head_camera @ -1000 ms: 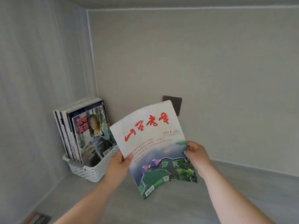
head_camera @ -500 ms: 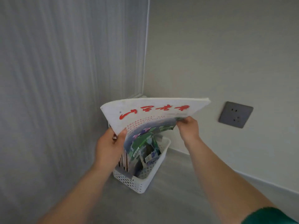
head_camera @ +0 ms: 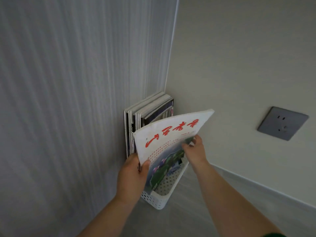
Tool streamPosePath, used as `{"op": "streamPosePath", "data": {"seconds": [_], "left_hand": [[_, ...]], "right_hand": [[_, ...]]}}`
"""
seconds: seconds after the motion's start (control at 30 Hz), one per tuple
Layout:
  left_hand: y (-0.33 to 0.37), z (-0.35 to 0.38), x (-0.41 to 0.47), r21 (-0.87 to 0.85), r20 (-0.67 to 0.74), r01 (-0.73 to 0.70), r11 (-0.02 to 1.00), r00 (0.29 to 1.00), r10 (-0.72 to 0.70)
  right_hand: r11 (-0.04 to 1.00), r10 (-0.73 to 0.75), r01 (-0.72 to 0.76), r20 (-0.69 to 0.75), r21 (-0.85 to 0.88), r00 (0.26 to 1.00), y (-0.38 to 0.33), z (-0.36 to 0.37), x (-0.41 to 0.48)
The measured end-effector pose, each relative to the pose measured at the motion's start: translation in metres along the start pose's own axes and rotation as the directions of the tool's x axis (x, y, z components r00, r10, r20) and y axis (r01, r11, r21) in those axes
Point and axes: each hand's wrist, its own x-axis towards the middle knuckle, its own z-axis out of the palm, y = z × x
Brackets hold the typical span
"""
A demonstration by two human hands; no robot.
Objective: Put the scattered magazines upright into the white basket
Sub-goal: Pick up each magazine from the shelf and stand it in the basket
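Both hands' fingers grasping red-titled magazine (head_camera: 168,139), now lowered further into white basket (head_camera: 160,200), upright stack (head_camera: 147,113) uncovered behind

magazine (head_camera: 171,134) cover, large red brush-script Chinese title, smaller print too blurred

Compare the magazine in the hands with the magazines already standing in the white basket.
The held magazine leans and bends, gripped by the left hand and right hand; the standing magazines sit upright, untouched, against the wall. The held magazine shows a white cover with red characters; the standing magazines show mostly edges and spines. Only its lower end dips into the white basket; theirs are fully seated. All are thin magazines of similar format.
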Motion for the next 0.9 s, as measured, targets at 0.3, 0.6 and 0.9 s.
{"op": "streamPosePath", "data": {"seconds": [0.3,0.6,0.9], "left_hand": [[0.000,0.001,0.010,0.069,-0.223,0.003,0.998,0.975,0.012],[0.005,0.004,0.005,-0.081,-0.166,-0.031,0.996,0.986,0.017],[0.006,0.010,0.021,-0.209,-0.141,0.027,0.977,0.988,-0.058]], "right_hand": [[0.997,-0.059,0.065,0.139,-0.034,0.988,0.004,0.024,-0.012],[0.998,-0.009,-0.018,0.455,0.053,0.891,0.003,0.041,-0.028],[0.994,-0.027,-0.025,0.472,0.104,0.881,0.006,0.039,-0.029]]}}
